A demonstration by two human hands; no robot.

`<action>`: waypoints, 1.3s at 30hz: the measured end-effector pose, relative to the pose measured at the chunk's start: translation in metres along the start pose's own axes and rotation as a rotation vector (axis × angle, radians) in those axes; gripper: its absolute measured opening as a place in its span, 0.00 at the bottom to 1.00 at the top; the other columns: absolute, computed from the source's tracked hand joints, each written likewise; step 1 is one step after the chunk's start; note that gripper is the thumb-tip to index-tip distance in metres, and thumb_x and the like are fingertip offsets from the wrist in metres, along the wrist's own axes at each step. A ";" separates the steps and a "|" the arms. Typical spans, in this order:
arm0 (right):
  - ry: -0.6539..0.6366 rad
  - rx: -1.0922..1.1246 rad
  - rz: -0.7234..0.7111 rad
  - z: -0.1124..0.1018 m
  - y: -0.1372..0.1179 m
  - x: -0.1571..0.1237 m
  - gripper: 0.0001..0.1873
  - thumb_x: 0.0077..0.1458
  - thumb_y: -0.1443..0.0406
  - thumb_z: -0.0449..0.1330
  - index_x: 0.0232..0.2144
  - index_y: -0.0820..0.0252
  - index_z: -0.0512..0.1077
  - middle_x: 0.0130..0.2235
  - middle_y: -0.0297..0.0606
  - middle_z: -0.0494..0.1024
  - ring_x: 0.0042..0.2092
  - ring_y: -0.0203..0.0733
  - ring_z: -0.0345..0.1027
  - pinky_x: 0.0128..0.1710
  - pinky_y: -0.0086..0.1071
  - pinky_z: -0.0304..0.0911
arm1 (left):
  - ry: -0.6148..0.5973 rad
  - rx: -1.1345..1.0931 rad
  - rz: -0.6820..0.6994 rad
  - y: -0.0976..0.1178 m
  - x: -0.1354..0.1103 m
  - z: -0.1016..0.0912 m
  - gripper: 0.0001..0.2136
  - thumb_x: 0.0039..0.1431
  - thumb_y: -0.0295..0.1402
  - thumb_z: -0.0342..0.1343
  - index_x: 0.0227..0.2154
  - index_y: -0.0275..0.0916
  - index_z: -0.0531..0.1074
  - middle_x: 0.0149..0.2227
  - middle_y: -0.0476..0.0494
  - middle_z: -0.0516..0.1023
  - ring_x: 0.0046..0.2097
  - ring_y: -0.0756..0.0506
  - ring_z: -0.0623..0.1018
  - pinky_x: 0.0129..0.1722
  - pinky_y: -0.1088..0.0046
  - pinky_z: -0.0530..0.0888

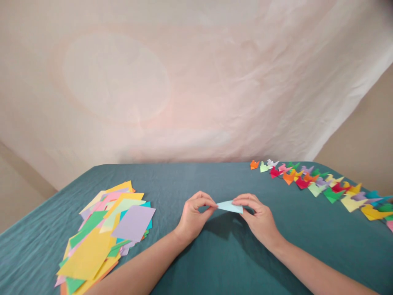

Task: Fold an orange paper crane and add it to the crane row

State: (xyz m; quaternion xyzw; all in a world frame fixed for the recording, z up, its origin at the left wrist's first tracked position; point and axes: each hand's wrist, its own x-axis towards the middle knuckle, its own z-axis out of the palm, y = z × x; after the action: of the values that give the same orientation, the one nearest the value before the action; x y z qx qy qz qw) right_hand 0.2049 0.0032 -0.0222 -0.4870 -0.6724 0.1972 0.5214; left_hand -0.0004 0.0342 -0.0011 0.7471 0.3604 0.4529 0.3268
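Note:
A light blue piece of folded origami paper (229, 206) is held between my two hands, a little above the table, its narrow tip toward the left. My left hand (196, 214) pinches that tip between thumb and fingers. At the wider right end, my right hand (256, 217) grips the paper, fingers on top and thumb at the near edge. The paper casts a shadow on the cloth below. How its inner layers are folded cannot be made out.
A loose pile of coloured paper squares (89, 254) lies on the left, a lilac square (134, 223) on top. Several small folded paper birds (333, 195) stand in rows at the right. A dark green cloth (190, 176) covers the table; a pale fabric sheet (196, 90) hangs behind.

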 end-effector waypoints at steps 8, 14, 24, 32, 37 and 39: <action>0.074 -0.104 -0.095 -0.001 0.003 -0.002 0.10 0.53 0.68 0.55 0.33 0.51 0.76 0.38 0.37 0.73 0.43 0.44 0.64 0.44 0.41 0.60 | 0.041 -0.009 0.083 -0.001 -0.001 0.001 0.06 0.52 0.22 0.55 0.24 0.38 0.74 0.30 0.48 0.72 0.33 0.51 0.73 0.37 0.75 0.70; 0.082 -0.102 -0.106 0.000 0.005 -0.003 0.10 0.53 0.68 0.57 0.32 0.49 0.77 0.38 0.37 0.72 0.43 0.44 0.63 0.44 0.40 0.60 | 0.024 0.016 0.109 -0.001 -0.001 0.000 0.04 0.52 0.24 0.57 0.27 0.38 0.75 0.31 0.46 0.73 0.35 0.49 0.74 0.38 0.74 0.70; 0.062 -0.094 -0.093 0.002 0.002 -0.004 0.11 0.51 0.70 0.57 0.32 0.49 0.77 0.39 0.37 0.72 0.44 0.45 0.63 0.45 0.42 0.60 | -0.179 -0.024 0.097 -0.003 -0.003 0.002 0.12 0.56 0.34 0.57 0.44 0.40 0.73 0.45 0.44 0.75 0.46 0.46 0.74 0.49 0.71 0.68; 0.009 -0.100 -0.062 0.001 0.000 -0.002 0.11 0.51 0.69 0.58 0.36 0.50 0.75 0.41 0.37 0.71 0.46 0.45 0.62 0.48 0.42 0.59 | -0.183 -0.028 -0.100 -0.005 -0.002 0.003 0.11 0.55 0.36 0.57 0.40 0.40 0.75 0.37 0.48 0.79 0.37 0.48 0.77 0.40 0.75 0.72; -0.008 -0.141 -0.070 0.002 -0.003 -0.002 0.15 0.51 0.69 0.58 0.42 0.50 0.72 0.43 0.38 0.69 0.48 0.45 0.61 0.50 0.43 0.57 | -0.144 -0.065 -0.177 -0.009 -0.003 0.006 0.09 0.55 0.35 0.56 0.37 0.39 0.76 0.37 0.47 0.79 0.37 0.48 0.78 0.40 0.75 0.73; 0.031 -0.171 -0.076 0.002 -0.004 -0.003 0.19 0.50 0.69 0.58 0.45 0.52 0.69 0.45 0.39 0.67 0.49 0.47 0.60 0.50 0.44 0.57 | -0.141 -0.053 -0.187 -0.010 -0.004 0.006 0.08 0.56 0.34 0.54 0.35 0.39 0.76 0.35 0.47 0.79 0.36 0.48 0.77 0.38 0.76 0.73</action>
State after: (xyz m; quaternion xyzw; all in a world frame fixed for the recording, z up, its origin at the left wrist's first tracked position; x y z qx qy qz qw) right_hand 0.2009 -0.0006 -0.0214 -0.5070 -0.6965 0.1117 0.4954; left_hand 0.0015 0.0357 -0.0133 0.7314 0.3927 0.3759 0.4118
